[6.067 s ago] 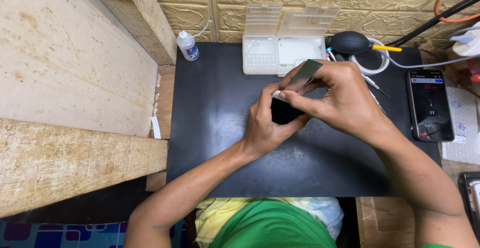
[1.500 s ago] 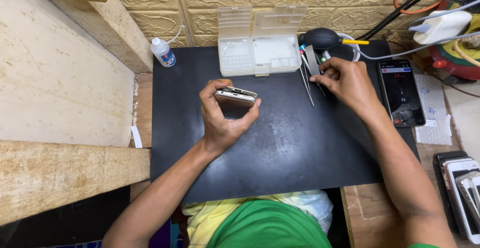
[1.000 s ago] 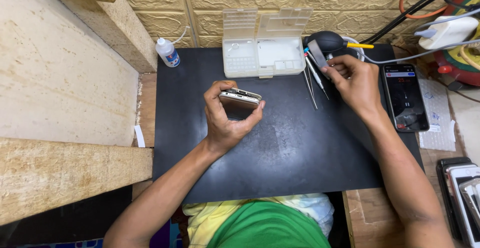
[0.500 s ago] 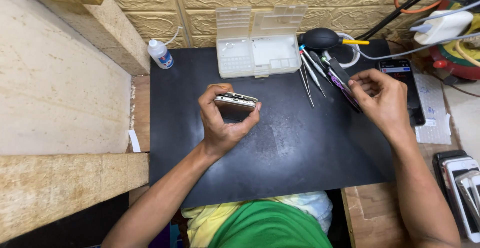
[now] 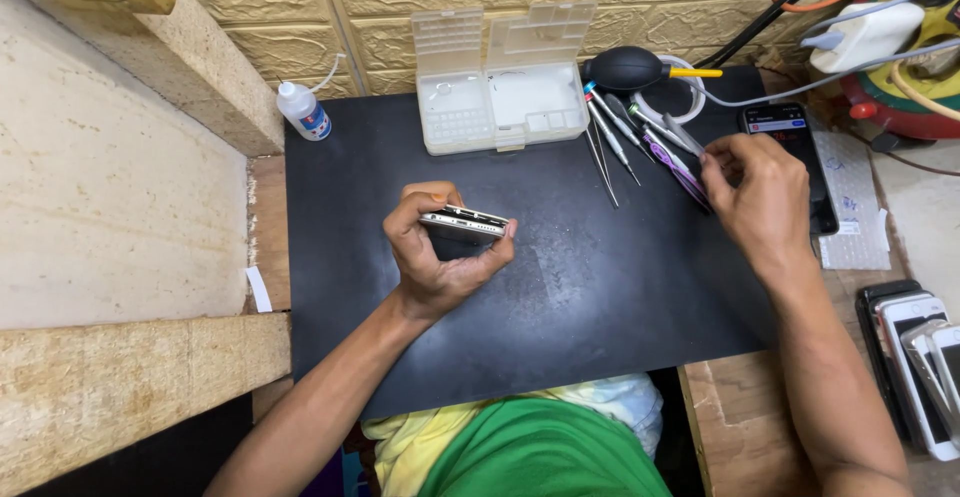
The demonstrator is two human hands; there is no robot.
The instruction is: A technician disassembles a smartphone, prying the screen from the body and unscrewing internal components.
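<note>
We are gripping the phone (image 5: 463, 224) edge-up in our left hand (image 5: 440, 257) mid-mat (image 5: 600, 297) while our right hand (image 5: 760, 202), now off the far tools (image 5: 625, 137), is pinching a purple-handled tool (image 5: 680, 169)

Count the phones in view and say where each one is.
At least 5: one in the left hand, one dark phone beside the right hand, about three stacked phones at right; more may be hidden.
</note>
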